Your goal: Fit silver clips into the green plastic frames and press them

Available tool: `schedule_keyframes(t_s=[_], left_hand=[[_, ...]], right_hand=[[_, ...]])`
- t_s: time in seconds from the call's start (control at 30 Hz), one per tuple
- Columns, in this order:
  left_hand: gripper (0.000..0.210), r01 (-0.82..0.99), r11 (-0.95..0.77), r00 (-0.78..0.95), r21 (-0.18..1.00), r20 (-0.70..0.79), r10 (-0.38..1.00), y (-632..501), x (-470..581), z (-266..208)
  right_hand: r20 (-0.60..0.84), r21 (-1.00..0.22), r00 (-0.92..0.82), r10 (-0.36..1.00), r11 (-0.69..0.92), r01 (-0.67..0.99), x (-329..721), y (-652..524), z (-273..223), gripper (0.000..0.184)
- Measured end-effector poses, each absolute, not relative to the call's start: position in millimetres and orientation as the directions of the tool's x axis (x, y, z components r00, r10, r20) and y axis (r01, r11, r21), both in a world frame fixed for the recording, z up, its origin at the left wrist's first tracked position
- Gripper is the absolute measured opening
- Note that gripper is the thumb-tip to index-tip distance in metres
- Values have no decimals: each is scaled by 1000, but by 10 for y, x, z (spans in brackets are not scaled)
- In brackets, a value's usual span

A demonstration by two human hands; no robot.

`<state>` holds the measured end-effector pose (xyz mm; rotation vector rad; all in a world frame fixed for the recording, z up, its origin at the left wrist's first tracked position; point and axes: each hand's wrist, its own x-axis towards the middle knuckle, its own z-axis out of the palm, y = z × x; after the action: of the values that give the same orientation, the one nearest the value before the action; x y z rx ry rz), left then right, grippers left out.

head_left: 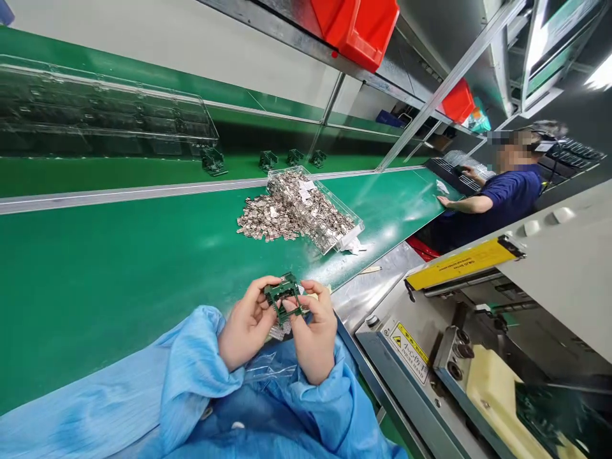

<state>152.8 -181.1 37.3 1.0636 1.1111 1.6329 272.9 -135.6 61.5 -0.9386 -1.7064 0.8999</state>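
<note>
Between my two hands is a dark green plastic frame part (285, 293) with openings through it, held above my lap at the bench's front edge. My left hand (248, 322) pinches its left side, fingers bent round it. On the other side, my right hand (313, 331) grips the right edge, with the thumb against the near face. Whether a small piece is also under the fingertips cannot be made out. Beyond my hands, a clear plastic box (351, 239) lies full of small metal pieces (310, 204), and a heap of the same pieces (268, 218) spreads beside it.
Several green frame parts (213, 161) stand along the back ledge, near a clear compartment tray (109, 115). To my right is a machine with a yellow safety bar (461, 262) and a hand-injury label (408, 350). A co-worker (507, 191) sits farther along the green bench (119, 274).
</note>
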Motion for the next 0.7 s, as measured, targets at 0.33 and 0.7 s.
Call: schedule_keyframes(t_s=[0.33, 0.7], left_hand=[[31, -176, -221, -251, 959, 173, 952, -1849, 1562, 365], [40, -104, -51, 131, 993, 65, 989, -1916, 1498, 655]], right_hand=[[172, -979, -229, 958, 192, 68, 2642, -1332, 586, 16], [422, -820, -555, 717, 563, 103, 3360, -1440, 1032, 64]])
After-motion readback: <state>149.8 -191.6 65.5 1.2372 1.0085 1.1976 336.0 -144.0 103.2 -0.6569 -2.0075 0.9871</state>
